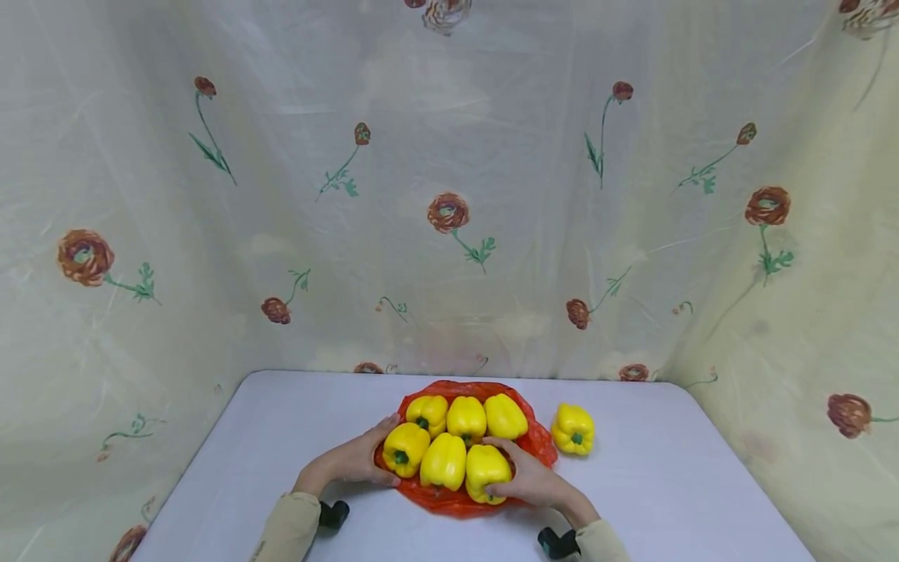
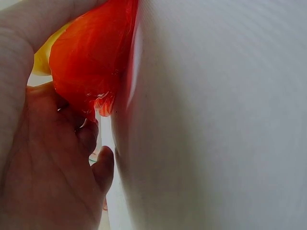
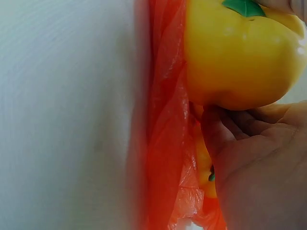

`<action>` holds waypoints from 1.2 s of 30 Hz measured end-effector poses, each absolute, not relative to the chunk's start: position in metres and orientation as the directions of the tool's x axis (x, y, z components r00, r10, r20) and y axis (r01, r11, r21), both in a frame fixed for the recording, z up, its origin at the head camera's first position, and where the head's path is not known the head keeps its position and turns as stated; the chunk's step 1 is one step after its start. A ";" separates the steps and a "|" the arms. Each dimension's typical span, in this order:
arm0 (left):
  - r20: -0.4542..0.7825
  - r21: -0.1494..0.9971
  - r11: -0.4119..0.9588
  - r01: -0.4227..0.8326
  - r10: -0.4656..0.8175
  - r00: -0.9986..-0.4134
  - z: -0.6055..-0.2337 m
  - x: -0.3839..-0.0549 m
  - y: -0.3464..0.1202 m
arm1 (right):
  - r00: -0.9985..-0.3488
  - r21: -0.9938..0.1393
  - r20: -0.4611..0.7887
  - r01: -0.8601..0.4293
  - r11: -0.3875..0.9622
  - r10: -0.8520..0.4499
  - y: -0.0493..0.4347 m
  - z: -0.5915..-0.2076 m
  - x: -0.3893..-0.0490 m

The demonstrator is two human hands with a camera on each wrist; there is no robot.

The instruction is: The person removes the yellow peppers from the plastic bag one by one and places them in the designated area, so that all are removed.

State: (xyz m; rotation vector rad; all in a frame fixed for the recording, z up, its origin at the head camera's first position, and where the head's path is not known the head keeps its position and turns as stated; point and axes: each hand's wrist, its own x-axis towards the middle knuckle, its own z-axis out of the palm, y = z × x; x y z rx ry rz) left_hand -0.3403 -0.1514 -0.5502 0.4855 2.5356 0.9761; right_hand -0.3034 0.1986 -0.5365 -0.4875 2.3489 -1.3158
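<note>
Several yellow bell peppers sit in two rows on a spread red plastic bag (image 1: 449, 506) in the head view. My left hand (image 1: 358, 459) rests against the bag's left side, by the front-left pepper (image 1: 406, 449). In the left wrist view, the thumb and fingers lie loosely about the red film (image 2: 88, 62); some fingertips are hidden behind it. My right hand (image 1: 537, 478) grips the front-right pepper (image 1: 487, 471), thumb at the near side and fingers at the far side. In the right wrist view, fingers touch this green-stemmed pepper (image 3: 240, 57).
One more yellow bell pepper (image 1: 573, 429) lies off the bag, to its right on the white table (image 1: 653, 484). A flower-patterned sheet (image 1: 449, 156) hangs behind the table and along both sides. Black wrist mounts (image 1: 558, 542) sit by the sleeves.
</note>
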 end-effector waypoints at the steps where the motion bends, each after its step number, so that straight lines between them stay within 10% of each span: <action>1: -0.220 0.692 0.699 0.182 0.445 -0.868 -0.550 -0.340 -0.151 | -0.859 -0.862 -0.177 -0.100 0.497 -0.480 0.199 -0.537 -0.304; 36: -0.202 0.697 0.687 0.208 0.466 -0.861 -0.551 -0.340 -0.152 | -0.871 -0.874 -0.160 -0.093 0.476 -0.464 0.200 -0.536 -0.305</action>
